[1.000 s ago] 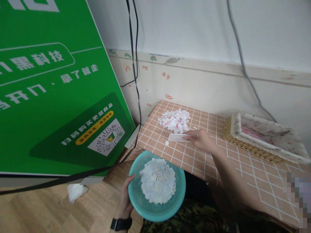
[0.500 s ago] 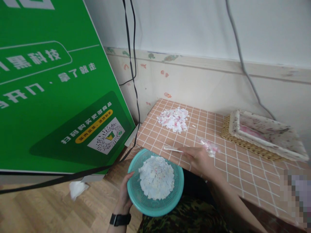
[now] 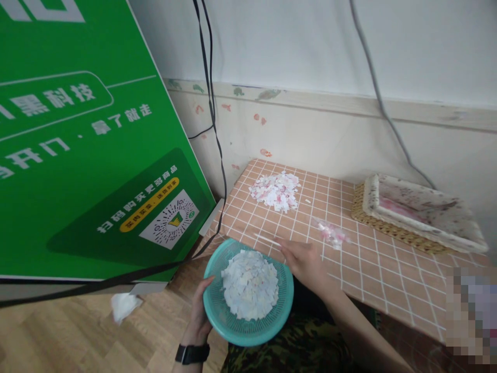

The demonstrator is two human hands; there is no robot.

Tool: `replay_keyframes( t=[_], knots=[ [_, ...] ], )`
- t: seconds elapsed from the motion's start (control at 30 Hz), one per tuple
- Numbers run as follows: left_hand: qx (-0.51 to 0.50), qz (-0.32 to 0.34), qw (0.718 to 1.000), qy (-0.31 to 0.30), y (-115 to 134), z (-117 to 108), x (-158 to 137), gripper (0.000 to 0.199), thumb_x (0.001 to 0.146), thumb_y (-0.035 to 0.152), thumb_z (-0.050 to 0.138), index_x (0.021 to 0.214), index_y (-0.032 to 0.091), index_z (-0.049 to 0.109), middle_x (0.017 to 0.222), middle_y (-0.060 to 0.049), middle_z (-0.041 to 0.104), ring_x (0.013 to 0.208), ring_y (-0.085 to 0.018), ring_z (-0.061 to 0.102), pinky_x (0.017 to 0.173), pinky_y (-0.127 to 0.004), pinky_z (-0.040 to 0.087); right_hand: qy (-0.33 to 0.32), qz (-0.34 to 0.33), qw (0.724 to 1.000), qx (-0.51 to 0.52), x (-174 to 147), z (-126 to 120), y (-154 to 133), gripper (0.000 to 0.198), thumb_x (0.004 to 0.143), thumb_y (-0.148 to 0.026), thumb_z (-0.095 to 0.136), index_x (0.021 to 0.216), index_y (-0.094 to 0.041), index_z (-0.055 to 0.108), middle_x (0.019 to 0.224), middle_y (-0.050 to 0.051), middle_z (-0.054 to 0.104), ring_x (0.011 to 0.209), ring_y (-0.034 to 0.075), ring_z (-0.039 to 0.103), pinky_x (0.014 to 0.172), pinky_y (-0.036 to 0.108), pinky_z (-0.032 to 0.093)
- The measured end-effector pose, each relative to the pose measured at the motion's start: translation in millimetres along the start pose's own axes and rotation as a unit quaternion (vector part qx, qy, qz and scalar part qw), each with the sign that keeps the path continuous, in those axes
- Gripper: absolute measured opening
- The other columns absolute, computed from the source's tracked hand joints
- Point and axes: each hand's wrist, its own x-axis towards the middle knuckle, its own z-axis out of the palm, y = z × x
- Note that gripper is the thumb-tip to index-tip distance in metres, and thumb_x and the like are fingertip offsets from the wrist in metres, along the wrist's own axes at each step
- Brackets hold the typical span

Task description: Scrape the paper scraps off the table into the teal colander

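Note:
My left hand [image 3: 200, 311] grips the left rim of a teal plastic basket [image 3: 217, 303] heaped with white paper scraps [image 3: 250, 284], held just below the table's front edge. My right hand [image 3: 305, 261] holds a thin white card [image 3: 267, 239] flat at that edge, right above the basket's far rim. Farther back on the table [image 3: 373, 264], which has an orange-checked cover, lies a pile of pink and white paper scraps [image 3: 276, 190]. A small clump of pinkish scraps [image 3: 332, 233] lies to the right of my right hand.
A wicker tray with a flowered lining [image 3: 417, 215] stands at the back right of the table. A large green sign board [image 3: 85, 145] leans at the left, with black cables [image 3: 212, 103] hanging beside it. A crumpled white paper [image 3: 123, 305] lies on the wooden floor.
My right hand has drawn the white card from beside the far scrap pile back to the table's front edge above the basket. The small pinkish clump now shows on the table.

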Motion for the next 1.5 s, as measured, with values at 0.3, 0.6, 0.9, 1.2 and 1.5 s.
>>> replay_keyframes(
  t=[0.3,0.6,0.9,1.2,1.5],
  knots=[
    [0.004,0.021,1.0,0.002,1,2,-3,0.013,0.068,0.021,0.064,0.072,0.011,0.071,0.065,-0.008,0.072,0.069,-0.026,0.068,0.069,-0.038,0.053,-0.025,-0.005,0.995,-0.099,46,11,22,0.036,0.084,-0.012,0.046,0.112,-0.025,0.064,0.106,0.002,0.068,0.088,0.02,0.067,0.076,0.033,0.053],
    [0.008,0.004,1.0,0.015,-1,-3,1,0.013,0.067,0.021,0.064,0.072,0.012,0.071,0.067,-0.009,0.073,0.071,-0.028,0.069,0.067,-0.039,0.054,-0.002,-0.07,0.992,-0.104,17,23,7,0.047,0.08,-0.006,0.044,0.122,-0.022,0.057,0.118,0.005,0.062,0.106,0.019,0.059,0.09,0.036,0.049],
    [0.021,-0.007,0.999,0.028,-7,1,1,0.016,0.067,0.02,0.063,0.077,0.011,0.071,0.069,-0.01,0.074,0.07,-0.028,0.069,0.07,-0.04,0.054,-0.048,-0.091,0.974,-0.199,30,63,-14,0.043,0.085,-0.011,0.043,0.127,-0.019,0.051,0.122,0.009,0.059,0.109,0.022,0.057,0.085,0.037,0.05],
    [0.029,-0.024,0.999,0.022,-10,-1,4,0.015,0.066,0.02,0.066,0.077,0.011,0.071,0.075,-0.011,0.075,0.078,-0.031,0.069,0.072,-0.044,0.054,0.05,0.035,0.962,-0.267,-18,2,34,0.051,0.079,-0.007,0.045,0.128,-0.022,0.05,0.12,0.007,0.06,0.099,0.023,0.063,0.078,0.036,0.052],
    [0.043,-0.066,0.997,-0.01,-23,-6,13,0.02,0.068,0.024,0.065,0.081,0.011,0.072,0.077,-0.011,0.075,0.082,-0.032,0.068,0.072,-0.042,0.053,0.141,0.167,0.921,-0.323,-38,-47,55,0.036,0.087,-0.026,0.043,0.118,-0.024,0.061,0.093,0.009,0.071,0.065,0.024,0.067,0.055,0.032,0.049]
  ],
)
